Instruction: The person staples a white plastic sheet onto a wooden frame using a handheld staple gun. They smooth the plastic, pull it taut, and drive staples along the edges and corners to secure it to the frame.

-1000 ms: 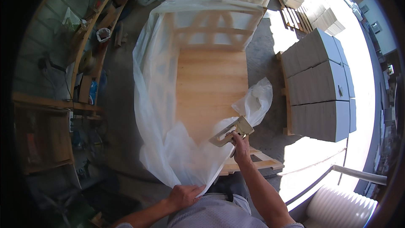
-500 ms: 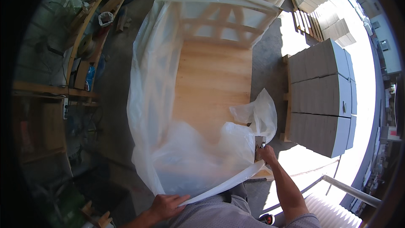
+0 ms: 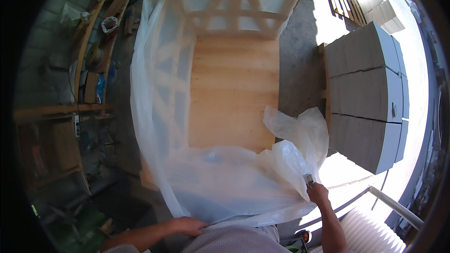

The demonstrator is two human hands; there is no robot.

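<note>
A large wooden crate, with a plywood floor (image 3: 234, 93) and slatted sides, stands before me. Translucent plastic sheet (image 3: 206, 178) drapes over its left, far and near sides. At the near edge, close to my body, my left hand (image 3: 190, 226) is closed on the sheet's border; its fingertips are hard to see. My right hand (image 3: 318, 194), at the near right corner, is closed round a small metal staple gun (image 3: 308, 181), whose head rests against the bunched sheet. A loose flap of the sheet (image 3: 307, 129) hangs over the right side.
Grey stacked blocks (image 3: 358, 93) stand on a pallet to the right, with more stacks behind. A metal rail (image 3: 396, 208) and a white ribbed thing (image 3: 372, 232) are at the lower right. Wooden shelving (image 3: 82, 65) with assorted goods lines the left.
My right hand has moved right and a little nearer with the staple gun, and the bunched sheet has shifted right too. My left hand stays at the near edge. My view has shifted.
</note>
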